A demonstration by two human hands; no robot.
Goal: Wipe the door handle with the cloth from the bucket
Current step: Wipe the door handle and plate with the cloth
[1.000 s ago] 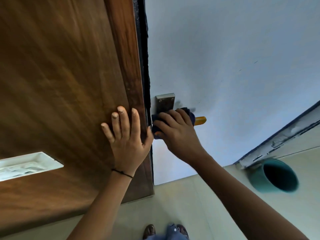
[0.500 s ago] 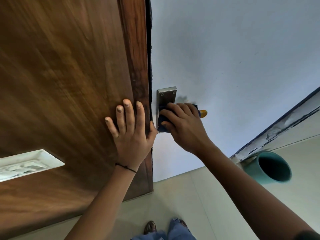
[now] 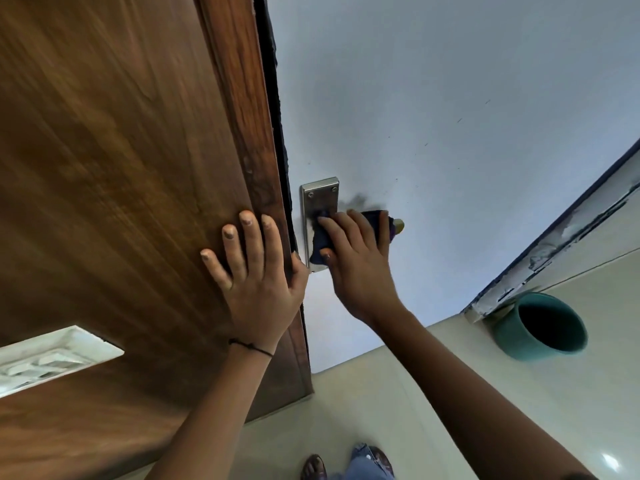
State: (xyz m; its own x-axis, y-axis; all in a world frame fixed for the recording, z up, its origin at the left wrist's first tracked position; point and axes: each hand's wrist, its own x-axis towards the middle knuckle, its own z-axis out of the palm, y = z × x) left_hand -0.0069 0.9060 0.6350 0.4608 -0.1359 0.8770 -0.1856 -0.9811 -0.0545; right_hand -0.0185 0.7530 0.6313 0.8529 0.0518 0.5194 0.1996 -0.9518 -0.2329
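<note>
A steel backplate (image 3: 319, 197) is screwed to the pale door, and a lever handle runs right from it, with only its brass tip (image 3: 399, 225) showing. My right hand (image 3: 356, 261) is wrapped over the lever, gripping a dark blue cloth (image 3: 320, 245) against the handle and the plate's lower part. My left hand (image 3: 254, 275) lies flat with fingers spread on the brown wooden frame (image 3: 138, 168) left of the door, its thumb at the frame's edge. The teal bucket (image 3: 540, 327) stands on the floor at the right.
A pale tiled floor (image 3: 381, 410) lies below. A dark-edged skirting strip (image 3: 554, 244) runs diagonally at the right, just above the bucket. A white recessed fitting (image 3: 45, 355) sits in the wood at lower left. My feet (image 3: 346, 465) show at the bottom.
My right hand with the cloth has slid left along the lever toward the backplate, covering more of the handle so less of the brass tip shows. My left hand has stayed on the wood.
</note>
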